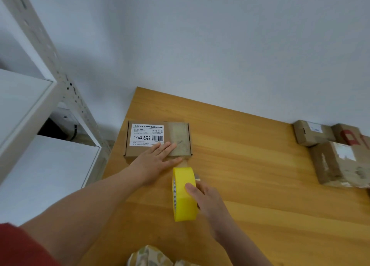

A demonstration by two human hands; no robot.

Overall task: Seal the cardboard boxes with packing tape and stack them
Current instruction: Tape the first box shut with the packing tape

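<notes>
A flat cardboard box (pixel 140 149) with a white printed label lies near the left edge of the wooden table (pixel 250 165). A strip of clear tape runs across its right part and down to a yellow tape roll (pixel 183 195). My left hand (pixel 158 159) lies flat with straight fingers on the box's front edge, pressing the tape. My right hand (pixel 208 199) grips the yellow roll, standing on edge just in front of the box.
Three taped cardboard boxes (pixel 336 161) sit grouped at the table's far right edge. A white metal shelf rack (pixel 50 97) stands to the left of the table. A patterned fabric object (pixel 152 255) shows at the bottom edge. A grey wall is behind.
</notes>
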